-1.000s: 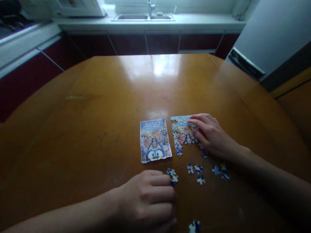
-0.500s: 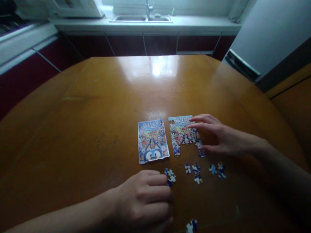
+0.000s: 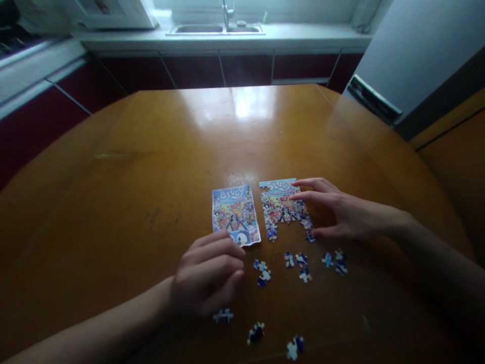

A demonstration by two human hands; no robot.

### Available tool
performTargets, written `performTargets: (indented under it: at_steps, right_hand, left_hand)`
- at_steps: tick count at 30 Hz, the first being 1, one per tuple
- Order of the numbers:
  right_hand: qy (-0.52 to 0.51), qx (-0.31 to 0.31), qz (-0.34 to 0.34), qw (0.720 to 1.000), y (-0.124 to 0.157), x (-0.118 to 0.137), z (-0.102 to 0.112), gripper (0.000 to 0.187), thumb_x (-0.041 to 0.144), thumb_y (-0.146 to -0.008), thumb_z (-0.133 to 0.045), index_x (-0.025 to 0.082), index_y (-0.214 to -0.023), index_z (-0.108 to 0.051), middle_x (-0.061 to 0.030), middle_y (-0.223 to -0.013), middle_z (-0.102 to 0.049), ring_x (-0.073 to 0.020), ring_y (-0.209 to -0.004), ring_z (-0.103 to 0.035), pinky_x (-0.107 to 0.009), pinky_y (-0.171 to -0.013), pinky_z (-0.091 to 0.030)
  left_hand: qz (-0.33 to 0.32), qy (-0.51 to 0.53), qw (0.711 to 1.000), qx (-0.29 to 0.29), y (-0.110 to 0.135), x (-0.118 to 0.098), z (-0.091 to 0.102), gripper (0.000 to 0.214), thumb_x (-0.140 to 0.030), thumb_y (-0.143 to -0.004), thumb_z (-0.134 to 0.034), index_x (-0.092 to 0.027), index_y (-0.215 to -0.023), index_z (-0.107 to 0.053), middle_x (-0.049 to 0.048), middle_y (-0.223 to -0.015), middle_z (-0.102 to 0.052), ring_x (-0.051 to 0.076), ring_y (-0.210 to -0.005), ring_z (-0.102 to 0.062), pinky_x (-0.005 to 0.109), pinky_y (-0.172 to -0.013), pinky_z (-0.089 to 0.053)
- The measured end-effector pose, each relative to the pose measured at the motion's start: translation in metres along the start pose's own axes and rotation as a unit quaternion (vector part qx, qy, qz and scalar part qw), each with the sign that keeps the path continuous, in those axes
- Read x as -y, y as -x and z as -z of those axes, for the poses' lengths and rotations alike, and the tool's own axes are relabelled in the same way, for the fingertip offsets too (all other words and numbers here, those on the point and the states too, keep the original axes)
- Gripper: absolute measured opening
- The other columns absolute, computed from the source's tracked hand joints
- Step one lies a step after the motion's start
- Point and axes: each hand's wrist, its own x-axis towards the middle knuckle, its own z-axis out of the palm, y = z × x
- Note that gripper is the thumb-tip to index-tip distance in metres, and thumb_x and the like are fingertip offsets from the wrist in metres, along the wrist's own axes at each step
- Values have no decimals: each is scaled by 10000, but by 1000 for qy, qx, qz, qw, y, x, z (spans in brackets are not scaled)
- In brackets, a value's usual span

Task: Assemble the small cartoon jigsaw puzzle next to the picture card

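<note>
Fingers of the right hand (image 3: 341, 215) spread on the half-built puzzle (image 3: 284, 207) at centre frame; left hand (image 3: 206, 275) loosely curled, holding nothing, lower centre.

Home kitchen: sink (image 3: 214, 29), cabinets (image 3: 246, 68).

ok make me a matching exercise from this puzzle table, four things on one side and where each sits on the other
Things:
1. reference picture
2. part-built puzzle
3. left hand
4. sink

Places:
A. on the far counter
B. under the right hand fingertips
C. left of the part-built puzzle
D. just above a loose piece near the table's front edge

Pairs: 1-C, 2-B, 3-D, 4-A
</note>
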Motion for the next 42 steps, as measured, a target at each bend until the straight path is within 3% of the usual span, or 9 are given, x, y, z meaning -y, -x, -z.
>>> performTargets:
  at_steps: [5, 9, 15, 19, 24, 28, 35, 39, 42]
  right_hand:
    - [13, 4, 0, 1000, 1, -1, -4, 694, 412, -792, -743, 360, -1431, -476, -68, -1534, -375, -315, -1434, -314, -600, -1155, -311]
    - [-15, -23, 7, 1000, 3, -1, 4, 617, 359, -818, -712, 335, -1398, -502, -73, -1519, -388, -291, -1415, -355, -564, -1149, -344]
    - [10, -125, 8, 992, 13, -2, 22, 362, 283, -844, -670, 256, -1203, -636, -90, -1308, -581, -264, -1271, -507, -511, -1089, -411]
    - [16, -169, -38, 985, 30, 6, 15, 237, 206, -848, -639, 210, -1082, -674, -86, -1135, -656, -222, -1082, -605, -410, -948, -500]
    - [2, -160, -88, 983, 61, 25, -13, 123, 192, -852, -625, 210, -950, -697, -62, -1005, -678, -182, -905, -638, -354, -827, -529]
    - [23, -149, -120, 981, 80, 43, -32, 82, 207, -886, -611, 208, -898, -692, -70, -979, -668, -185, -898, -638, -350, -811, -533]
    - [25, -137, -122, 983, 95, 58, -55, 126, 196, -906, -592, 214, -974, -696, -80, -1006, -656, -191, -898, -633, -352, -803, -534]
    - [18, -113, -106, 988, 99, 56, -57, 97, 200, -903, -599, 214, -938, -689, -74, -989, -658, -189, -879, -628, -348, -785, -528]
    - [45, -128, -112, 984, 100, 58, -55, 115, 197, -924, -564, 204, -912, -677, -66, -909, -667, -189, -817, -619, -344, -739, -515]
  left_hand:
    - [71, -13, 991, -115, -3, 16, 6, 156, -82, -875, -540, -172, -771, -616, 17, -739, -633, 129, -674, -573, 300, -650, -470]
    - [106, -25, 984, -137, -1, 25, 3, 184, -145, -910, -551, -178, -746, -627, 18, -744, -645, 134, -690, -585, 307, -657, -479]
    - [87, -40, 988, -119, -4, 25, 3, 186, -151, -903, -567, -171, -727, -624, 20, -727, -640, 139, -697, -588, 307, -659, -475]
    - [90, -52, 988, -115, -6, 26, 2, 203, -150, -905, -564, -167, -711, -621, 18, -726, -639, 135, -686, -587, 300, -654, -473]
    - [98, -63, 986, -120, -5, 27, 2, 217, -182, -908, -570, -166, -699, -628, 21, -720, -651, 138, -689, -601, 293, -654, -485]
    - [108, -67, 984, -122, -4, 28, 1, 236, -228, -916, -568, -168, -698, -636, 31, -730, -659, 142, -687, -605, 293, -644, -494]
    - [76, -74, 988, -114, -3, 23, 3, 220, -226, -919, -567, -177, -713, -629, 32, -736, -658, 151, -698, -596, 315, -665, -488]
    - [57, -73, 994, -58, 3, 9, 7, 173, -173, -917, -574, -172, -763, -650, 38, -773, -671, 153, -740, -607, 317, -701, -498]
    - [64, -66, 996, 14, 16, -3, 10, 108, -146, -917, -590, -178, -951, -687, 58, -886, -701, 165, -833, -620, 317, -747, -521]
